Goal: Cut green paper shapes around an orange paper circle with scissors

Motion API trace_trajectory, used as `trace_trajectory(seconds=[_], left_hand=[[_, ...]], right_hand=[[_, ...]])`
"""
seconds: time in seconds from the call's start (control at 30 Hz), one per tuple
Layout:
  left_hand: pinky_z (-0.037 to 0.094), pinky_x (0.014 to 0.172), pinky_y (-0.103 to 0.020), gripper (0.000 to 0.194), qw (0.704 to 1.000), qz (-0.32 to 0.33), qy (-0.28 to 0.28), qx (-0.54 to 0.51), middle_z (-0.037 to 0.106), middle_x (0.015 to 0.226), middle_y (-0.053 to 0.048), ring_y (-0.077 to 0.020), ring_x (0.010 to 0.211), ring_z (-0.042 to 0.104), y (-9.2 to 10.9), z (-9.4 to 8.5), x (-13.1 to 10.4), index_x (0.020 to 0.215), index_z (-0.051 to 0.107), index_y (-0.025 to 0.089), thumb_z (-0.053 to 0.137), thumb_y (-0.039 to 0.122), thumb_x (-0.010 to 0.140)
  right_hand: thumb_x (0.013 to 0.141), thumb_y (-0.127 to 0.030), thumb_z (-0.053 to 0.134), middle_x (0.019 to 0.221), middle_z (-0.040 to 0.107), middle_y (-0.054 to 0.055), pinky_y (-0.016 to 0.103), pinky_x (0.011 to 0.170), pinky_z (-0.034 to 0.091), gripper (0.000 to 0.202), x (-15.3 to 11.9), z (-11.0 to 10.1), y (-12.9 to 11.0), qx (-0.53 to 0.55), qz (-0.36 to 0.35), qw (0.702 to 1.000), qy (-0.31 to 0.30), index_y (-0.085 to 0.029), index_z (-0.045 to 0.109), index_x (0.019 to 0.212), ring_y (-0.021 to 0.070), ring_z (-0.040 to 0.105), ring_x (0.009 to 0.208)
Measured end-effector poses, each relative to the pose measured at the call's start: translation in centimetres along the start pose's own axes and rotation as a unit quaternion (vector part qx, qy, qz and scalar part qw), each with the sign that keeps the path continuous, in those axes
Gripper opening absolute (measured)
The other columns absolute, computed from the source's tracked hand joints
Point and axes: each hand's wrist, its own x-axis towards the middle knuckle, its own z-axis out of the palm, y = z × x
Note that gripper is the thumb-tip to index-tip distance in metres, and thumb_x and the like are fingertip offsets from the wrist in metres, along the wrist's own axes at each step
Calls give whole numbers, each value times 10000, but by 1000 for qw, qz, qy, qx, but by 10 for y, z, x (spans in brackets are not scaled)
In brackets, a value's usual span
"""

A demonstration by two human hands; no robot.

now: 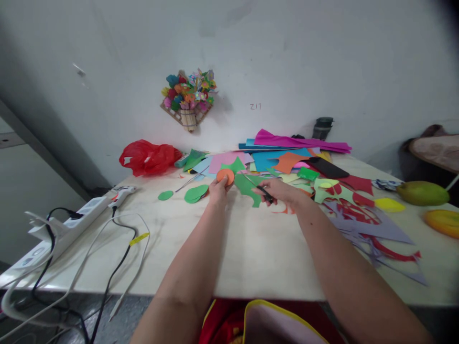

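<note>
An orange paper circle point(225, 177) is pinched in my left hand point(219, 188), held up above the table. In my right hand point(276, 191) is a pair of scissors point(264, 193), fingers wrapped round the dark handles, blades pointing left toward the circle but apart from it. Beneath and between the hands lies a cut green paper sheet point(247, 188). Left of my left hand, several round green paper pieces point(195, 194) overlap, with orange showing under their edge. A smaller green oval point(165, 195) lies farther left.
Coloured sheets point(265, 161) and a black phone point(328, 167) lie behind. Purple and red scraps point(373, 222) spread to the right, near a green mango-like fruit point(423, 192). At left are a red plastic bag point(148, 156), a glue gun point(122, 195), and a power strip point(68, 234) with cables.
</note>
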Motion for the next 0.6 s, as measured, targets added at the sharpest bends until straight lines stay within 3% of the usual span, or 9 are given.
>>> trace_trajectory(seconds=[0.1, 0.27, 0.43, 0.6], left_hand=[[585, 847, -342, 81, 1000, -11, -20, 11, 741, 901, -104, -241, 945, 728, 0, 0, -1, 842, 685, 118, 699, 76, 775], [580, 853, -370, 121, 998, -23, -45, 26, 743, 892, -118, -253, 924, 729, -3, 2, -3, 835, 692, 97, 729, 63, 725], [585, 830, -349, 94, 998, -26, -47, 39, 742, 803, -82, -226, 867, 731, -5, 2, -4, 816, 692, 104, 697, 55, 735], [568, 881, -346, 109, 999, -23, -16, 34, 740, 782, -71, -231, 944, 725, -3, 2, -2, 775, 675, 123, 695, 27, 726]], right_hand=[[755, -503, 743, 589, 662, 14, 196, 357, 318, 363, 3, -2, 7, 29, -29, 998, -41, -187, 565, 735, 114, 582, 450], [782, -548, 680, 576, 641, 13, 211, 373, 314, 393, 0, -4, 10, 65, -35, 993, -87, -187, 541, 712, 119, 571, 441], [793, -549, 668, 551, 625, 2, 210, 379, 319, 383, -3, -5, 7, 89, -36, 991, -96, -193, 541, 734, 120, 561, 429], [785, -557, 692, 512, 599, -9, 216, 376, 329, 390, -3, -8, 10, 83, -26, 992, -86, -185, 581, 752, 110, 517, 394]])
